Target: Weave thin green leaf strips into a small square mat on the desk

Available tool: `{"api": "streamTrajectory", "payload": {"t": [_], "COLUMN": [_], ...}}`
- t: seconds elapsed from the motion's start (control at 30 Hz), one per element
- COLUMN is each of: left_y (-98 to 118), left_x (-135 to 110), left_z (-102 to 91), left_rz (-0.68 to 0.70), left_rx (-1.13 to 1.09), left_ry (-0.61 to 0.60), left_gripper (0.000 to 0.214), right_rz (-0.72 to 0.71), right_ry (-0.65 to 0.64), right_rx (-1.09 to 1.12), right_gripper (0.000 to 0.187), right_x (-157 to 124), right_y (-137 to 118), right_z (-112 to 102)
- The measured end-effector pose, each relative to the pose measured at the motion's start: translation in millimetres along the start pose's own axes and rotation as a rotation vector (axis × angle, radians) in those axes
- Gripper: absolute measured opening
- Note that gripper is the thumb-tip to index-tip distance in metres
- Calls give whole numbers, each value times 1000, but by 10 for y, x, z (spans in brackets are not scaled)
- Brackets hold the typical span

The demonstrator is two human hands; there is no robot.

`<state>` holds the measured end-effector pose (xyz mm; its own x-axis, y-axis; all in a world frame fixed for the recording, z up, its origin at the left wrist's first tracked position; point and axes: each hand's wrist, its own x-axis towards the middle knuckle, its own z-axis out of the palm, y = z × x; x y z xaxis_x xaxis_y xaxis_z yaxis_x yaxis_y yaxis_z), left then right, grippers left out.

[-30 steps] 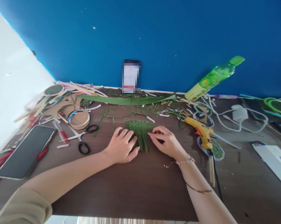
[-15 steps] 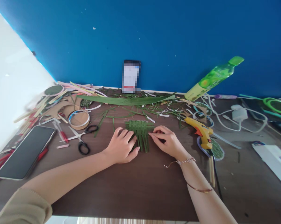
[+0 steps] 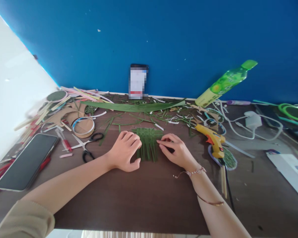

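Observation:
A small woven mat of green leaf strips (image 3: 149,145) lies on the dark wooden table (image 3: 144,198), its loose ends pointing toward me. My left hand (image 3: 124,151) rests at the mat's left edge with fingers curled and the thumb tip against the lower strips. My right hand (image 3: 176,150) is at the mat's right edge, with thumb and forefinger pinched together on a strip end there. A thin bracelet (image 3: 193,172) hangs on the right wrist.
Scissors (image 3: 88,147), a tape ring (image 3: 83,125) and a dark phone (image 3: 27,160) lie to the left. A long leaf (image 3: 134,106) and scraps lie behind the mat. A yellow glue gun (image 3: 212,138), a white charger (image 3: 252,120) and a green bottle (image 3: 225,82) are on the right. Another phone (image 3: 138,81) leans on the blue wall.
My left hand has slid left off the mat's face and curled its fingers at the left edge. The right hand stays pinched at the right edge.

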<state>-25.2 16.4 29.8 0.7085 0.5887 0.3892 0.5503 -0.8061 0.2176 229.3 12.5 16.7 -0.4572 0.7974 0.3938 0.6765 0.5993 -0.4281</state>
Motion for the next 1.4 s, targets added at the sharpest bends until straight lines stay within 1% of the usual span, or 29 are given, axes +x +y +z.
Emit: {"api": "streamTrajectory", "payload": {"t": [0.07, 0.13, 0.2, 0.27, 0.37, 0.43, 0.5, 0.63, 0.7, 0.77, 0.9, 1.1, 1.2, 1.27, 1.33, 1.4], "left_y": [-25, -34, -34, -32, -36, -45, -59, -79, -77, -65, -29, 16, 27, 31, 29, 22], "left_x": [15, 25, 29, 29, 23, 13, -4, -40, -46, -39, -15, 9, 14, 10, -1, -15], "left_z": [-4, 1, 8, 11, 13, 19, 28, 43, 46, 47, 50, 49, 53, 58, 58, 50], "left_rz": [30, 42, 43, 41, 49, 82, 155, 321, 344, 274, 51, -170, -237, -234, -179, -87], "left_rx": [29, 43, 41, 34, 32, 39, 58, 120, 140, 140, 79, -17, -60, -80, -105, -147], "left_ry": [-91, -151, -167, -158, -136, -103, -49, 60, 117, 211, 408, 545, 555, 533, 490, 428], "left_gripper": [35, 38, 38, 35, 31, 30, 26, 10, 8, 9, 7, 10, 12, 13, 14, 19], "right_rz": [-1, -3, -4, -3, -2, -2, -5, -9, -5, -2, 0, -1, 1, 4, 5, 5], "right_ry": [2, -6, -12, -15, -16, -13, -9, -13, -10, -7, -2, 3, 2, -1, -6, -12], "right_rx": [-7, -5, -1, 4, 5, 7, 13, 23, 24, 29, 36, 38, 36, 26, 17, 16], "right_gripper": [21, 21, 21, 21, 22, 22, 22, 22, 22, 22, 21, 21, 22, 23, 22, 22], "right_x": [1, 4, 7, 10, 12, 13, 13, 12, 10, 9, 8, 12, 13, 15, 17, 19], "right_y": [-4, -14, -25, -35, -39, -36, -32, -26, -23, -20, -16, -14, -10, -13, -21, -35], "right_z": [-1, -1, -2, -4, -7, -6, -5, -2, 0, 3, 7, 7, 7, 8, 9, 9]}}
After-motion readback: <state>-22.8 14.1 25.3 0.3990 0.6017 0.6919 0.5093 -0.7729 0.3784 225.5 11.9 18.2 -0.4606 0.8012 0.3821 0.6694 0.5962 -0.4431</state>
